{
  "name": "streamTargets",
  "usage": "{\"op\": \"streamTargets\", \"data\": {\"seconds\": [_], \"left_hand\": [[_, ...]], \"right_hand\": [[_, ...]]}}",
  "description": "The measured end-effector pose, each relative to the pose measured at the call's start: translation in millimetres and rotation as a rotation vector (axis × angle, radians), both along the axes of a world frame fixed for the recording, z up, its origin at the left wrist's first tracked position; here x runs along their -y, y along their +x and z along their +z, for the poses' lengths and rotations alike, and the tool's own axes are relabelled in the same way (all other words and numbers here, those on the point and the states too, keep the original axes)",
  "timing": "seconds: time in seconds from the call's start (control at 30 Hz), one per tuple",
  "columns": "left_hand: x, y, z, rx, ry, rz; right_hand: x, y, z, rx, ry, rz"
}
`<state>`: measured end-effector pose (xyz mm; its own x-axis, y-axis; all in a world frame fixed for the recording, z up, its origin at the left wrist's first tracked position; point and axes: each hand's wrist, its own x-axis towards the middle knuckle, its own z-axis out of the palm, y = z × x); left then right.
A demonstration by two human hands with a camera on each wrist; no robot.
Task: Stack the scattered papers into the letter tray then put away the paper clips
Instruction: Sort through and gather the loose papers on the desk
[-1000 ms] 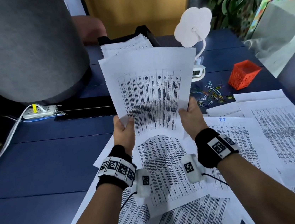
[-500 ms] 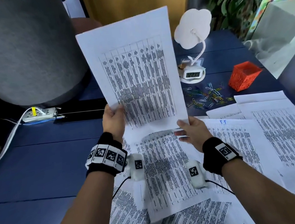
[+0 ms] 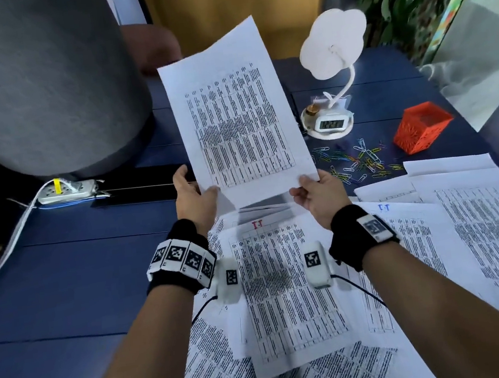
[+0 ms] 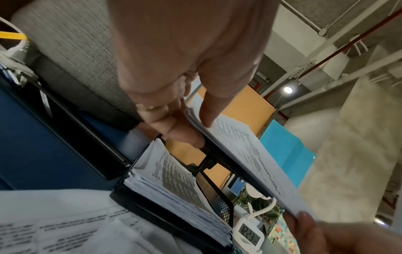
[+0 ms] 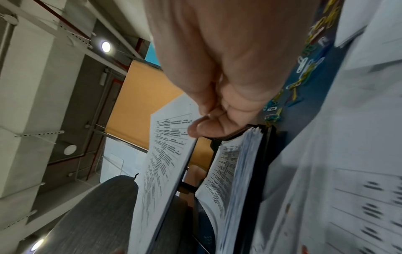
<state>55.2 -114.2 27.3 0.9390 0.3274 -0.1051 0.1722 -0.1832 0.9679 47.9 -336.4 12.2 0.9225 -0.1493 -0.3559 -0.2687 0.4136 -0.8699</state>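
**Both hands pinch one printed sheet above the desk**

Biggest thing first: the blue desk [image 3: 65, 290], with bare blue surface running left of the paper spread and the sheets reaching to its near and right edges. The scattered papers [image 3: 286, 294] overlap one another directly below the raised sheet, the top one marked in red at its head, a neighbour to its right marked in blue; neither mark reads clearly.

Up in the air, the held sheet [image 3: 233, 121] stands nearly upright, tilted a little left, its printed table too fine to read. The left hand [image 3: 192, 195] clamps its lower left corner, thumb on the printed face and fingers curled behind. The right hand [image 3: 318, 194] pinches the lower right corner the same way, thumb against forefinger.

Behind the held sheet, the wrist views show the black letter tray [image 4: 165, 213] already holding a thick stack of printed pages, with a mesh wall at its side. The held sheet hangs above it and does not touch it.

Right of the held sheet stands a white cloud-shaped lamp [image 3: 334, 43] on a curved neck, and at its foot a small digital clock [image 3: 331, 123], digits not sharp enough to trust. Further right sits the orange mesh basket [image 3: 423, 126]. Between the basket and the held sheet, coloured paper clips [image 3: 354, 160] lie loose on the desk.
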Motion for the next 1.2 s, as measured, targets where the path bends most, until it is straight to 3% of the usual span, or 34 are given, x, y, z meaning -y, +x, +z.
{"op": "streamTargets", "data": {"seconds": [0.17,0.4,0.6,0.87,1.07,1.2], "left_hand": [[0,5,1,0.016,0.028,-0.084],[-1,34,19,0.085,0.045,0.015],[-4,49,33,0.033,0.401,-0.074],[-3,63,31,0.044,0.608,-0.050],[1,67,27,0.049,0.652,-0.046],[1,68,23,0.066,0.688,-0.035]], "right_hand": [[-3,25,12,0.027,-0.031,-0.045],[-9,63,32,0.093,-0.105,-0.091],[-11,90,39,0.091,-0.205,-0.123],[-10,110,42,0.105,-1.013,-0.061],[-8,113,40,0.077,-1.098,-0.114],[-6,110,38,0.150,-1.146,-0.100]]}}
